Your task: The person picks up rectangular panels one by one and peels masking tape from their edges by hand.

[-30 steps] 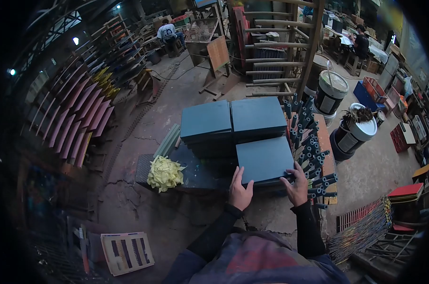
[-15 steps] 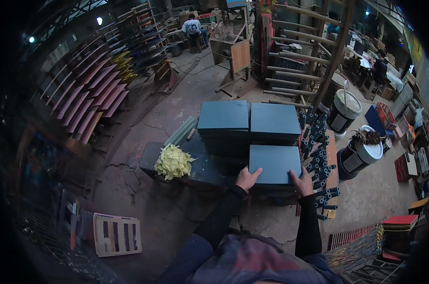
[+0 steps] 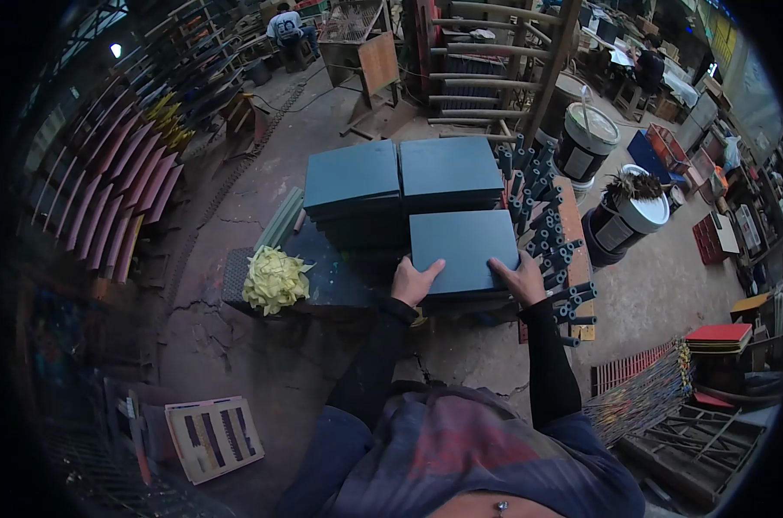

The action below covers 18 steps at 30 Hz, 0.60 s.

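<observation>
The left hand and right hand clamp opposite sides of the front panel stack, to my eye steadying it; shifting it would call for even pressure.

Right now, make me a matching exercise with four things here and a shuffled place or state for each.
1. Pale-yellow rounded bundle
2. Front stack of flat blue-grey boards
3. Slim dark-grey tubes
4. Slanted pink panels

A. Between left hand and right hand
B. Far left of the view
C. Crumpled
D. Showing hollow ends

Pairs: 1-C, 2-A, 3-D, 4-B
</observation>
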Each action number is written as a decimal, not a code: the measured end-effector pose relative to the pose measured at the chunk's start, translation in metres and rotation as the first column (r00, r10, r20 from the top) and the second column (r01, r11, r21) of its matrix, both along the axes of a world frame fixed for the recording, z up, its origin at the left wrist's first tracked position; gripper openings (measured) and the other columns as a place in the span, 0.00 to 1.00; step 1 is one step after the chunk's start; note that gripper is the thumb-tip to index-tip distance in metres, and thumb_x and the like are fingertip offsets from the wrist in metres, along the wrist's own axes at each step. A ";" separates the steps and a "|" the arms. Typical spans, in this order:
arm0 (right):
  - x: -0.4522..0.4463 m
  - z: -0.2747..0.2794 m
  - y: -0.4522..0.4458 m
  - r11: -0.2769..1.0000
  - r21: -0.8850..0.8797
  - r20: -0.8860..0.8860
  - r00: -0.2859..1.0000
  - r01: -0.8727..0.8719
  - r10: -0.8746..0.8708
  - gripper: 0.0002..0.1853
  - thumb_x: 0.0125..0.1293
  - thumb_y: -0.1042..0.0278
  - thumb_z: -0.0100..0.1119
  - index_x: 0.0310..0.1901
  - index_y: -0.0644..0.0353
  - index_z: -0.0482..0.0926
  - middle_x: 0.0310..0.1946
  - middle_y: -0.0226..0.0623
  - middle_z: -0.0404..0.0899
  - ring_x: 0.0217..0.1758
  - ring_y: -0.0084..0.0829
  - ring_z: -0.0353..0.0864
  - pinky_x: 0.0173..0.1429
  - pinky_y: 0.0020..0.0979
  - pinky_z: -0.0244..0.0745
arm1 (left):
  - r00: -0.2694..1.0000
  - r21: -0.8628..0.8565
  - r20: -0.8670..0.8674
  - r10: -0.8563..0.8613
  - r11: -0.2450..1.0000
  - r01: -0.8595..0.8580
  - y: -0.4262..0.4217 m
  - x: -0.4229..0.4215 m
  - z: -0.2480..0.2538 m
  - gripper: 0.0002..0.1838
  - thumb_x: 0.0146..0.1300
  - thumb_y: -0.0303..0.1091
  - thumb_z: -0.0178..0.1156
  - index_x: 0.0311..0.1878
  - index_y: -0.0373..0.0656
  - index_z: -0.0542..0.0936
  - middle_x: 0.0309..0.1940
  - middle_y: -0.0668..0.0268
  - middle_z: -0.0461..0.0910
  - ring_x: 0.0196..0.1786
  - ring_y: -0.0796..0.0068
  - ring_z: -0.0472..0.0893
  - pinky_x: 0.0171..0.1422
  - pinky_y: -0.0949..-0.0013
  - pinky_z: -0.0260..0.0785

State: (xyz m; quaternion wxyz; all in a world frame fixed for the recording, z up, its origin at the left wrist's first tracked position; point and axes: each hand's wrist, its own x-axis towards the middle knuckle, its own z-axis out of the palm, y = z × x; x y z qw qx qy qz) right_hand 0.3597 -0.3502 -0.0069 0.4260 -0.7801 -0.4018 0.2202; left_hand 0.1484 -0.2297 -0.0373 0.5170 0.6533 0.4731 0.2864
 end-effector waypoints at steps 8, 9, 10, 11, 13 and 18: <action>0.011 0.028 -0.001 0.972 0.231 -0.315 0.943 -0.037 0.110 0.54 0.44 0.58 0.79 0.66 0.70 0.52 0.58 0.52 0.68 0.61 0.39 0.70 0.64 0.35 0.69 | 0.978 0.315 0.162 -0.132 0.946 0.075 -0.002 -0.012 0.062 0.49 0.43 0.43 0.77 0.64 0.32 0.60 0.58 0.48 0.68 0.60 0.56 0.71 0.65 0.60 0.64; 0.011 0.033 0.001 0.973 0.230 -0.315 0.943 -0.034 0.108 0.54 0.44 0.58 0.79 0.66 0.70 0.52 0.58 0.52 0.68 0.61 0.39 0.70 0.64 0.35 0.69 | 0.960 0.423 0.201 -0.197 0.901 0.096 -0.001 -0.012 0.068 0.49 0.43 0.40 0.77 0.65 0.34 0.59 0.60 0.49 0.66 0.61 0.56 0.70 0.67 0.60 0.63; 0.010 0.041 0.001 0.936 0.344 -0.210 0.965 -0.080 0.159 0.56 0.44 0.59 0.79 0.68 0.67 0.50 0.60 0.51 0.67 0.64 0.40 0.68 0.67 0.36 0.65 | 0.967 0.484 0.119 -0.226 0.863 0.142 0.002 -0.012 0.066 0.52 0.43 0.35 0.77 0.69 0.38 0.55 0.63 0.52 0.62 0.63 0.56 0.68 0.68 0.60 0.61; 0.009 0.048 0.002 0.884 0.448 -0.097 0.975 -0.135 0.198 0.57 0.43 0.60 0.79 0.70 0.65 0.48 0.62 0.50 0.66 0.66 0.41 0.65 0.70 0.38 0.61 | 0.967 0.486 0.120 -0.227 0.863 0.142 0.003 -0.012 0.065 0.52 0.43 0.35 0.77 0.69 0.38 0.55 0.63 0.52 0.62 0.63 0.56 0.68 0.68 0.60 0.61; 0.009 0.054 0.000 0.859 0.496 -0.057 0.982 -0.129 0.180 0.52 0.44 0.61 0.79 0.68 0.63 0.54 0.60 0.40 0.67 0.63 0.35 0.67 0.69 0.36 0.61 | 0.945 0.426 0.169 -0.281 0.885 0.187 0.005 -0.010 0.062 0.55 0.43 0.35 0.76 0.72 0.39 0.52 0.65 0.54 0.59 0.66 0.56 0.65 0.69 0.60 0.61; 0.013 0.043 -0.007 0.887 0.388 -0.185 0.921 -0.252 0.343 0.54 0.45 0.61 0.78 0.71 0.61 0.53 0.62 0.46 0.66 0.67 0.39 0.65 0.71 0.37 0.58 | 0.953 0.401 0.113 -0.283 0.890 0.217 0.007 -0.009 0.017 0.58 0.43 0.37 0.77 0.73 0.40 0.49 0.66 0.52 0.58 0.68 0.55 0.63 0.70 0.59 0.59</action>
